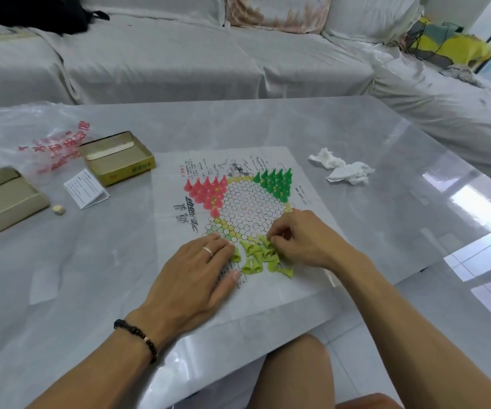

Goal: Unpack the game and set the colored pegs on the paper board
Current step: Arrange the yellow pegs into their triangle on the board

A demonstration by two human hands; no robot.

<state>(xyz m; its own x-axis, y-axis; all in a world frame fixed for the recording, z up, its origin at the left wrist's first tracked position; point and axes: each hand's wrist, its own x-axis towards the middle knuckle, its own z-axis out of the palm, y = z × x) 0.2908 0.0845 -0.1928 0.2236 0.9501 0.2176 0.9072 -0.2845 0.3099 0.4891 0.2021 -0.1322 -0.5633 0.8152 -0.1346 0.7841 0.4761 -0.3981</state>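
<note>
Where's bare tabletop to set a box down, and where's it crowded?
Free: table beyond the paper board, up to the far edge, and right of the tissues. Crowded: left side, with open box, lid, leaflet, plastic bag; near board, both hands around the yellow-green pegs.

Pink pegs, green pegs, yellow-green pegs (white paper board, circle-patterned).
</note>
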